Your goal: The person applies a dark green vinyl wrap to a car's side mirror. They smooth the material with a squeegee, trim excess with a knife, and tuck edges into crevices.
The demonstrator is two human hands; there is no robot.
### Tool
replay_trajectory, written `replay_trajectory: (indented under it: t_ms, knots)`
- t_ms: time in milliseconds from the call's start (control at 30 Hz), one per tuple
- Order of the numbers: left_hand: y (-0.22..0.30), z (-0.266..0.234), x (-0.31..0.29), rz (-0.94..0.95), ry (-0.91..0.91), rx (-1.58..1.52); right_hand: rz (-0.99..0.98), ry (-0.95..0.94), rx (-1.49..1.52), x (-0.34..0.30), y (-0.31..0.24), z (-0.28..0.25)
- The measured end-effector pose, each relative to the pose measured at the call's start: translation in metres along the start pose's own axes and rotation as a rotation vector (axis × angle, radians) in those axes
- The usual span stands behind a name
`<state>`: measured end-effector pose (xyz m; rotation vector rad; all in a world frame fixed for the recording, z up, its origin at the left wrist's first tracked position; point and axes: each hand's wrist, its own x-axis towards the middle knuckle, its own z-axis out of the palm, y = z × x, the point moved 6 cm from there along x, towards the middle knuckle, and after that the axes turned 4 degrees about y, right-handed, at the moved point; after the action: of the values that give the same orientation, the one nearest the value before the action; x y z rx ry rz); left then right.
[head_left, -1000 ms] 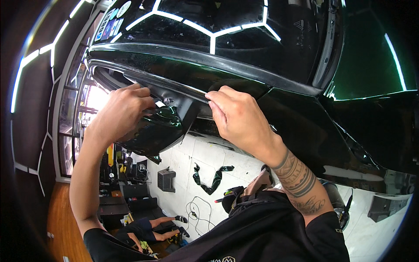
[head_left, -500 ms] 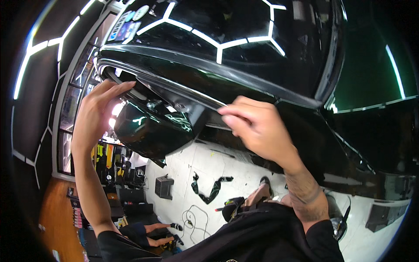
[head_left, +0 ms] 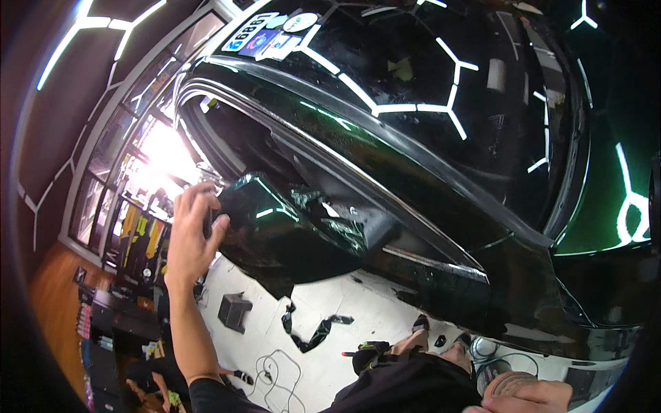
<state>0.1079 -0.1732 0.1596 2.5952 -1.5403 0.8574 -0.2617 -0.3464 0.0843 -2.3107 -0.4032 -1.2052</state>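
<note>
A dark green glossy film (head_left: 275,237) drapes over the car's side mirror, with crinkles near the door and a loose pointed lower edge. At the mirror's outer end, my left hand (head_left: 195,227) is closed, its thumb and fingers curled around the film's edge. My right hand (head_left: 529,398) is low at the right, apart from the car and partly cut off by the picture's lower edge; its fingers cannot be made out well. Behind the mirror runs the side window with its bright trim (head_left: 358,182).
The dark green car door (head_left: 523,275) and windshield (head_left: 406,76) fill the upper right. On the white floor are a grey step stool (head_left: 235,312), a strip of dark film (head_left: 313,339) and a looped cable (head_left: 275,375). Another person (head_left: 158,378) is at the lower left, near shelves.
My right hand has left the window trim and dropped to the lower right. My left hand has gone from above the mirror to its outer end. The view has shifted.
</note>
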Motion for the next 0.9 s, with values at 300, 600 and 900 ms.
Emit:
replay_trajectory:
  t_ms: [300,600,900]
  knots:
    - [0.045,0.149,-0.199,-0.085,-1.000,-1.610,0.571,0.236,0.304,0.027,0.116,0.131]
    - [0.102,0.439,-0.428,-0.609,-1.265,-0.948,0.739,0.402,0.396,0.046,0.161,0.181]
    - [0.122,0.369,-0.362,-0.287,-1.158,-0.911,0.838,0.509,0.671,0.000,0.157,0.178]
